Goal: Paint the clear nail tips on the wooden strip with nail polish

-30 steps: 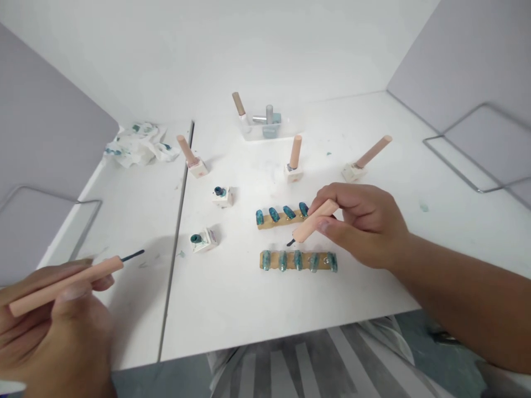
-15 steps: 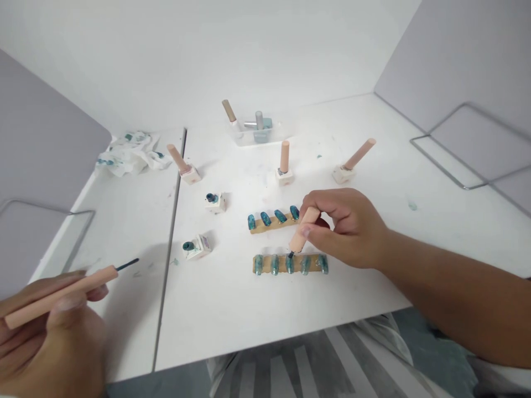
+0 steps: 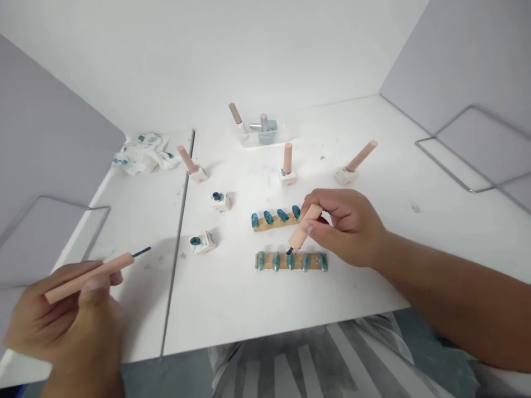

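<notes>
My right hand [image 3: 346, 226] pinches a peach-handled polish brush [image 3: 305, 227], its dark tip touching the middle teal nail on the near wooden strip [image 3: 290, 261]. A second strip of teal nails [image 3: 275, 218] lies just behind it, partly hidden by my fingers. My left hand [image 3: 68, 320] is closed around another peach-handled brush [image 3: 93, 270] at the lower left, above the table, its dark bristles pointing right. Two open white polish bottles with teal necks [image 3: 202, 242] [image 3: 220, 199] sit between my hands.
Three capped bottles with peach caps [image 3: 192, 166] [image 3: 287, 166] [image 3: 355, 163] stand behind the strips. A clear tray [image 3: 265, 132] with bottles is at the back. Stained tissue [image 3: 143, 153] lies far left. Wire frames [image 3: 468, 149] [image 3: 50, 221] flank the white table, which has a seam [image 3: 178, 243].
My right hand lowered its brush tip from between the strips onto the near strip's middle nail. My left hand and its brush rose slightly.
</notes>
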`<state>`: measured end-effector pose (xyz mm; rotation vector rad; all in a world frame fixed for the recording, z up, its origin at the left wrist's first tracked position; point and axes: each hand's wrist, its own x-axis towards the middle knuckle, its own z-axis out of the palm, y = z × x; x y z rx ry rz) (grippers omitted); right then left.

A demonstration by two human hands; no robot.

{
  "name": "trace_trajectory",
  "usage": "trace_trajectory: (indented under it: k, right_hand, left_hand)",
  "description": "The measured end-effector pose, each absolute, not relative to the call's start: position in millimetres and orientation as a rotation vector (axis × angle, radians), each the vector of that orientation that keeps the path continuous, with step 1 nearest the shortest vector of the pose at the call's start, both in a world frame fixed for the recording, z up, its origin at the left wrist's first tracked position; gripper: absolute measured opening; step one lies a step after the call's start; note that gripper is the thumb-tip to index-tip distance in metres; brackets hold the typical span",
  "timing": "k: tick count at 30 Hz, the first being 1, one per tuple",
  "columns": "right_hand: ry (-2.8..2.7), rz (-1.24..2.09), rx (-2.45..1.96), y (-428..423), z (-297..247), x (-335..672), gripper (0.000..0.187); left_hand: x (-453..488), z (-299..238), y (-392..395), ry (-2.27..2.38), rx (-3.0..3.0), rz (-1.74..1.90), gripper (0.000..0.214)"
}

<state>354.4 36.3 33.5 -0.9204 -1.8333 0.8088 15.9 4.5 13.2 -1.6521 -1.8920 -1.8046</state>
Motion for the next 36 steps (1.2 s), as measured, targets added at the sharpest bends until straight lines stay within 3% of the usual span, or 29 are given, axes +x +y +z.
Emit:
trace_trajectory:
  k: [7,14,18,23,28,36]
  right_hand:
    - [-1.759,0.854,-0.905,34.9,28.9,353.8,0.017]
    - [-1.693,0.915,-0.858,36.1,26.0,357.9,0.017]
    - [-1.794,0.855,-0.855,33.7,26.9,357.9,0.016]
    - [-1.880,0.681,-0.866,30.9,30.6,358.2,0.013]
    - [-1.918,0.567,-0.800,30.7,32.6,359.2,0.007]
    - [-1.940,0.562,-0.776,32.8,31.2,358.5,0.007]
  left_hand:
    - [7.1,4.2,1.4,-1.664,-1.757,-1.800,0.016]
    - [23.7,40.0,6.6,-1.385,-1.902,-1.956,0.016]
    - [43.5,69.6,31.2,-1.635,-2.121,-1.846,0.007]
    - [66.9,90.1,69.9,-1.859,-2.493,-1.471,0.020]
    - [74.7,81.9,88.1,-2.061,-2.559,-1.173,0.026]
    - [76.3,67.9,94.6,-2.188,-2.522,-1.074,0.024]
